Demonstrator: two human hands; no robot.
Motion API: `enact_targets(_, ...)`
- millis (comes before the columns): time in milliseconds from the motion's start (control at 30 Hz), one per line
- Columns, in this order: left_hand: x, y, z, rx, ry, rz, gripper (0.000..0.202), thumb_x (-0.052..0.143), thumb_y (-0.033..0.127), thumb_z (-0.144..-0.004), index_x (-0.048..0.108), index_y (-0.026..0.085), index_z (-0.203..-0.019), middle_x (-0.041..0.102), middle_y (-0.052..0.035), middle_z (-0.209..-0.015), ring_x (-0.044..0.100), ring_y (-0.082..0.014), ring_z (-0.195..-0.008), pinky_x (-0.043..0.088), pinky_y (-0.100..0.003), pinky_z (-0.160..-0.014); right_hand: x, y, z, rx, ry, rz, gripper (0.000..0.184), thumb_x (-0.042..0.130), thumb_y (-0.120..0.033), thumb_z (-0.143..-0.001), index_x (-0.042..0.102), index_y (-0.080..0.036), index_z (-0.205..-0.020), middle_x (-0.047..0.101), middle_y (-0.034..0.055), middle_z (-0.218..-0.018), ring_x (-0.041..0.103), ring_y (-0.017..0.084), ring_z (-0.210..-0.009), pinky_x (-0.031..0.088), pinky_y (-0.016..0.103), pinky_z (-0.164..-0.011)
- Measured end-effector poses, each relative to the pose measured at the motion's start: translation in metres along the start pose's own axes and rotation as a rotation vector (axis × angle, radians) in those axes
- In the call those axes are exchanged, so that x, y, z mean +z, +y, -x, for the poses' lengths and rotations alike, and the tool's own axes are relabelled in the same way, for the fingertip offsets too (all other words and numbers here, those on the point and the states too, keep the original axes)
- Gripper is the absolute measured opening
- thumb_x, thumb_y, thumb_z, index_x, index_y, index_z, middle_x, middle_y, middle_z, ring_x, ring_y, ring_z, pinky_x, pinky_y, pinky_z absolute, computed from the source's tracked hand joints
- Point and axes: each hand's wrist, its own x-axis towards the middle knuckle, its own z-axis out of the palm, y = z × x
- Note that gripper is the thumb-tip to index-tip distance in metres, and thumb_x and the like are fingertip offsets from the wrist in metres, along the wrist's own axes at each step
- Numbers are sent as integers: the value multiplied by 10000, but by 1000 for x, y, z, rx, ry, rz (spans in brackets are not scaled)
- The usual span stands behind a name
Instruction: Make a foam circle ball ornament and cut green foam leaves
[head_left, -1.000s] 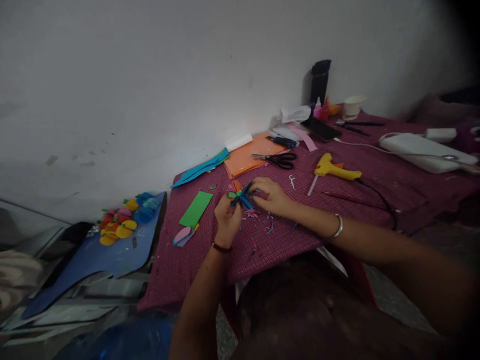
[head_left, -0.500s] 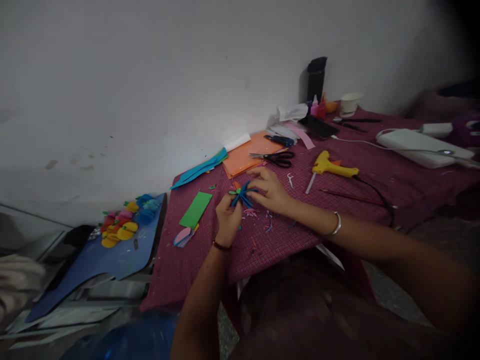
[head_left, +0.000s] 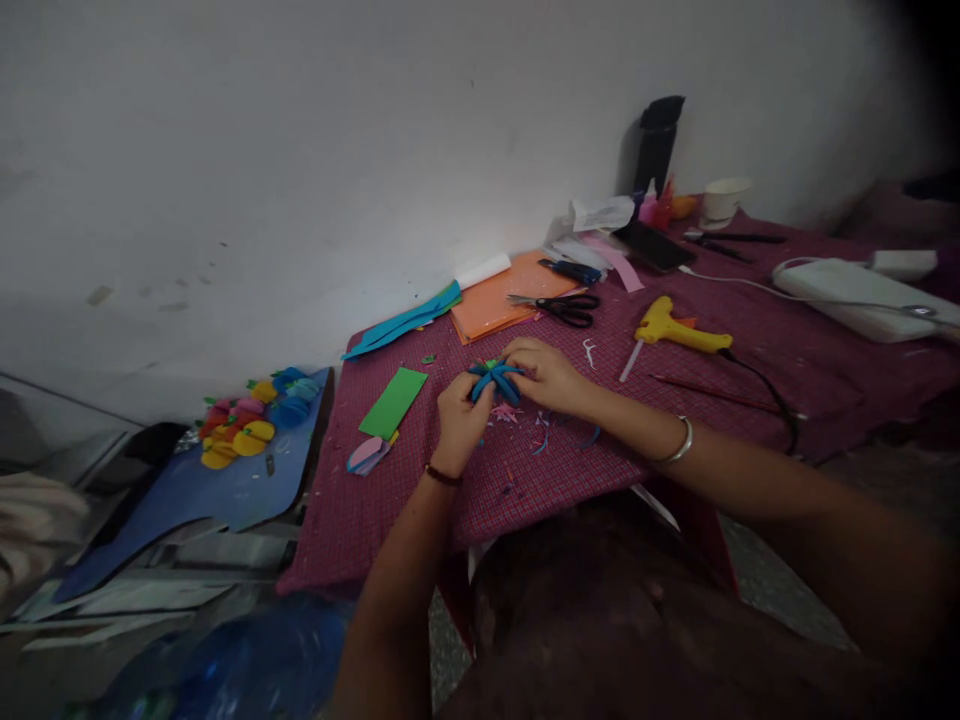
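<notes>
Craftwork sits between your hands: a blue paper flower (head_left: 496,380) of looped strips, low over the maroon checked cloth (head_left: 375,530), near the middle of its front half. Your left hand (head_left: 459,420) pinches the flower's near side, fingers curled tight on it. Your right hand (head_left: 547,375) covers its far side, fingertips pressed onto the loops; in this dim view it looks like a grip rather than a mere touch. Small pink and blue paper scraps (head_left: 540,432) lie on the cloth just under your right wrist.

To your left lies a green sheet (head_left: 393,402), with a few pink cut-outs (head_left: 366,456) just in front of it. Beyond the flower sit black-handled scissors (head_left: 566,308) on the edge of an orange sheet (head_left: 499,300). A yellow glue gun (head_left: 679,330) lies to the right of them. Off the table's left end, a cluster of coloured paper flowers (head_left: 251,420) rests on a blue board (head_left: 225,500).
</notes>
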Motion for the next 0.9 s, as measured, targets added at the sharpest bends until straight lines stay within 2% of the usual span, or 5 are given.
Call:
enact_targets(133,-1,1,-1,-91,50,51,204,596,248,-807,513,178,-634,443,55,-595,402,-97,-580,312,-227,-561,2,5,2,93,57,-50,59,589,-178,-804,591,-183,-745,591,102,-1051,560,222,-1000,467,383,-866)
enact_targets(433,1,-4,-6,-185,153,170,230,607,216,-779,463,184,-603,411,61,-580,374,-93,-567,307,-224,-555,4,5,3,144,-30,-75,114,578,-214,-799,550,-177,-695,559,89,-1022,544,204,-958,440,343,-827)
enact_targets(600,3,-14,-8,-186,116,216,190,576,265,-814,507,182,-658,448,50,-609,412,-95,-583,348,-216,-568,5,7,2,179,-64,-103,228,555,-201,-809,458,-189,-603,509,2,-708,496,133,-681,377,270,-649)
enact_targets(700,5,-19,-8,-195,91,218,183,567,280,-825,514,180,-682,465,47,-620,423,-93,-580,359,-213,-561,6,8,2,203,-35,-83,247,552,-196,-806,432,-194,-591,470,-11,-668,464,129,-644,353,269,-624)
enact_targets(900,7,-20,-7,-192,88,116,244,607,226,-769,441,183,-595,386,67,-566,351,-87,-539,264,-220,-515,10,13,6,194,-11,26,75,582,-154,-761,560,-169,-691,542,75,-924,511,190,-882,402,309,-762)
